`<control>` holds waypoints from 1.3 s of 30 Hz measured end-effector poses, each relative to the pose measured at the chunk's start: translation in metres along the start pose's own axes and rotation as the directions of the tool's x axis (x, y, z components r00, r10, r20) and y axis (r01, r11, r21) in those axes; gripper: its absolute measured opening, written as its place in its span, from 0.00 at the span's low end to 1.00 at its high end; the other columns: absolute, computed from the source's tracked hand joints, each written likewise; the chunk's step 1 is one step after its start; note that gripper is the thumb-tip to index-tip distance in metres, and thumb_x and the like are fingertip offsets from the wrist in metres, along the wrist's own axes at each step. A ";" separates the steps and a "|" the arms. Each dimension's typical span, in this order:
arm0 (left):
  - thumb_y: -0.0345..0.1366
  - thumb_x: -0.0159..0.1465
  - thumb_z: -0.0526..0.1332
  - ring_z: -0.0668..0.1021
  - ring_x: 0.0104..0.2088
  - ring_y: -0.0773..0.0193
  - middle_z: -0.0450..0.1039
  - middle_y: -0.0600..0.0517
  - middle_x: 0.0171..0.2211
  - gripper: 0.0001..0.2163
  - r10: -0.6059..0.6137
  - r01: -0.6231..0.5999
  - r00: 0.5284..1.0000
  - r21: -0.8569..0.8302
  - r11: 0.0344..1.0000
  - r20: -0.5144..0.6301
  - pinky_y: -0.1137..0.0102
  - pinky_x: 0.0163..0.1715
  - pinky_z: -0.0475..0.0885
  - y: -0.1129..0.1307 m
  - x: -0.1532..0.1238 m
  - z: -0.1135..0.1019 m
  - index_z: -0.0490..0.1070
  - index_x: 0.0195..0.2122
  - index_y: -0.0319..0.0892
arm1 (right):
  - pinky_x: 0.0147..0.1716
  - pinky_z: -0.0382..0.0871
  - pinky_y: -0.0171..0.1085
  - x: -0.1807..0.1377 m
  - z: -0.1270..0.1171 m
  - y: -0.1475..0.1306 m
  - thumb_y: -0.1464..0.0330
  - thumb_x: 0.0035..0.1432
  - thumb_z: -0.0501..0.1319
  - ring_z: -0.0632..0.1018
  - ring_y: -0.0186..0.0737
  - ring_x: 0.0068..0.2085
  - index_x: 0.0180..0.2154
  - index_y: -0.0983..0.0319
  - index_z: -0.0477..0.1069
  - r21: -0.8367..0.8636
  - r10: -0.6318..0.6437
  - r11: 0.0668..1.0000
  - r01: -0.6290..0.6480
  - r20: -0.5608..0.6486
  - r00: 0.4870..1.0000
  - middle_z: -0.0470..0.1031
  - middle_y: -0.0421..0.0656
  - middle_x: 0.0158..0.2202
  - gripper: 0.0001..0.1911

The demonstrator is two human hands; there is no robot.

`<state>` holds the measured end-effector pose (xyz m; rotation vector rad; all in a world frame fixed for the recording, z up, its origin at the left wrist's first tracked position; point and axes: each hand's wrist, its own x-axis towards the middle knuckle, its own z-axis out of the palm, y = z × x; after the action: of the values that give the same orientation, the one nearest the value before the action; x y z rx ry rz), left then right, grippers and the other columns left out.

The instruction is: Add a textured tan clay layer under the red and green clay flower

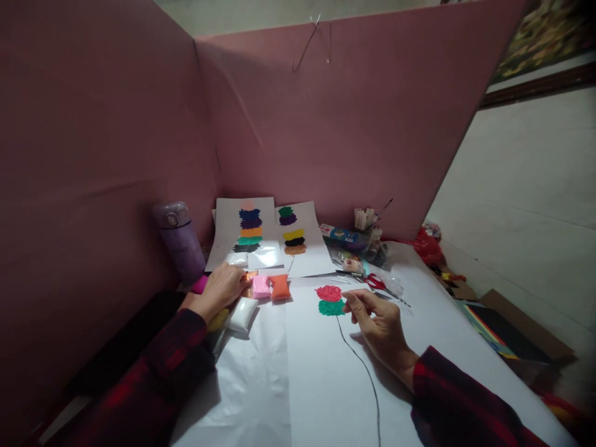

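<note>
My left hand [221, 288] reaches over a group of small soft packets, with its fingers bent down at an orange-tan packet [251, 275]. What its fingertips grip, if anything, is hidden. Beside it lie a pink packet [261, 286], an orange packet [280, 287] and a white packet [243, 315]. My right hand [379, 323] is closed in a pinch by a sheet of white paper [321, 379]. Anything between those fingertips is too small to make out. On that sheet are a red textured patch [328, 293], a green patch [331, 307] and a long curved dark line [364, 363].
Sheets with coloured patches [310, 248] lie at the back. A purple bottle [180, 242] stands at the left. Red-handled scissors [375, 282], small tools and plastic bags lie at the back right. Pink panels [349, 124] enclose the back and left.
</note>
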<state>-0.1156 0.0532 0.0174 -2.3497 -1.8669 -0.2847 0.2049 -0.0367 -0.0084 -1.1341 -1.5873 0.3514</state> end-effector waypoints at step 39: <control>0.46 0.60 0.48 0.62 0.22 0.67 0.55 0.57 0.18 0.15 -0.384 0.082 0.867 -0.669 0.738 -0.318 0.73 0.21 0.56 -0.002 -0.005 -0.029 0.58 0.22 0.43 | 0.17 0.63 0.32 0.002 0.001 0.002 0.61 0.61 0.58 0.69 0.32 0.18 0.30 0.63 0.72 0.043 0.004 0.999 -0.002 -0.044 0.999 0.73 0.40 0.21 0.13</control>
<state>-0.1206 0.0426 0.0443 -2.0689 -2.0310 -1.5773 0.2056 -0.0336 -0.0089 -1.1044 -1.5332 0.3584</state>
